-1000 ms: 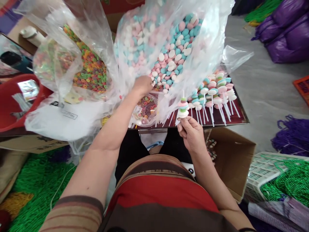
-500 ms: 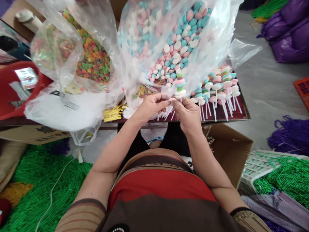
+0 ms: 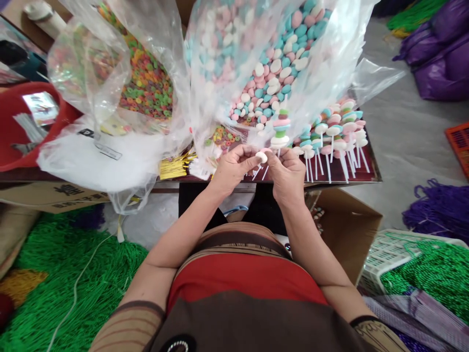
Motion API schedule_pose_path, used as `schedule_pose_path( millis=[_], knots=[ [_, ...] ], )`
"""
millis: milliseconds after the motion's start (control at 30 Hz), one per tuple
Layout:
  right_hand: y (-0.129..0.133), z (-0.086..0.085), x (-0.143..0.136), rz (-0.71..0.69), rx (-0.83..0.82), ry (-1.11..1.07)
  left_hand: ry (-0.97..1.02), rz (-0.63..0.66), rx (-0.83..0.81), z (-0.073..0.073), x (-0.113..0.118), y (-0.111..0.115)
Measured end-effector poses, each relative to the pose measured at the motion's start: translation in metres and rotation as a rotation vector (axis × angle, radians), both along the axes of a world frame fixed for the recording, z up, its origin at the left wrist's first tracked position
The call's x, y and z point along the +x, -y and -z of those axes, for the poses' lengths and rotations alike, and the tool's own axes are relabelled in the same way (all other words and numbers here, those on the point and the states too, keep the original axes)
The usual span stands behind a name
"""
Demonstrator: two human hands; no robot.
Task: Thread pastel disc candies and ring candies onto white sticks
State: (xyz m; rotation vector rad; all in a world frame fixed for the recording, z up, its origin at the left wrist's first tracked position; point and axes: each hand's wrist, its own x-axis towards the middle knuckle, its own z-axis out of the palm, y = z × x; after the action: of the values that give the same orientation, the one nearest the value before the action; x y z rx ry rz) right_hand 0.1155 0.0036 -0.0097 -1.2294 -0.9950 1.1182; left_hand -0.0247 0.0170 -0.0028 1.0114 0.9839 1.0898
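Observation:
My left hand (image 3: pixel 234 166) pinches a white round candy (image 3: pixel 261 157) between thumb and fingertips. Close beside it, my right hand (image 3: pixel 289 173) is closed on a white stick threaded with white, green, blue and pink candies (image 3: pixel 281 131), which stands upright above the fingers. A pink candy (image 3: pixel 267 152) shows between the two hands, at my right fingertips. Behind the hands lies an open clear bag of pink, blue and white candies (image 3: pixel 273 88). Several finished-looking candy sticks (image 3: pixel 339 128) lie at the table's right end.
A clear bag of ring candies (image 3: pixel 146 88) and a red basin (image 3: pixel 54 142) are on the left. Yellow ties (image 3: pixel 175 166) lie near the table's front edge. Below right are a cardboard box (image 3: pixel 342 230) and a white crate (image 3: pixel 377 259) with green strands.
The white candy now shows at my left fingertips. The candy stick has shifted slightly right in view, and the camera view has moved a little.

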Motion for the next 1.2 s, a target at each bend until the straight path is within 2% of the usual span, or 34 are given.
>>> schedule_pose_path(
  millis=[167,267,433,600,733,967,1100,1200],
  knots=[
    [0.006,0.005,-0.002,-0.017,-0.007,-0.081,-0.202,0.034,0.116,-0.004,-0.002,0.001],
    [0.007,0.005,-0.003,-0.028,0.002,-0.135,-0.240,0.015,0.110,-0.004,-0.005,0.001],
    [0.021,-0.005,0.004,-0.058,-0.027,-0.101,-0.101,-0.147,0.013,-0.004,-0.010,-0.006],
    [0.054,-0.014,0.018,-0.301,-0.175,0.052,0.047,-0.224,-0.081,-0.005,-0.016,-0.013],
    [0.065,-0.013,0.021,-0.373,-0.159,0.173,0.143,-0.264,-0.090,0.003,-0.015,-0.014],
    [0.061,-0.010,0.018,-0.379,-0.108,0.266,0.291,-0.192,-0.128,0.006,-0.010,-0.008],
    [0.061,-0.012,0.019,-0.360,-0.147,0.278,0.261,-0.203,-0.101,0.010,-0.011,-0.007],
    [0.061,-0.013,0.020,-0.351,-0.172,0.269,0.179,-0.265,0.003,0.016,-0.011,-0.007]
  ],
)
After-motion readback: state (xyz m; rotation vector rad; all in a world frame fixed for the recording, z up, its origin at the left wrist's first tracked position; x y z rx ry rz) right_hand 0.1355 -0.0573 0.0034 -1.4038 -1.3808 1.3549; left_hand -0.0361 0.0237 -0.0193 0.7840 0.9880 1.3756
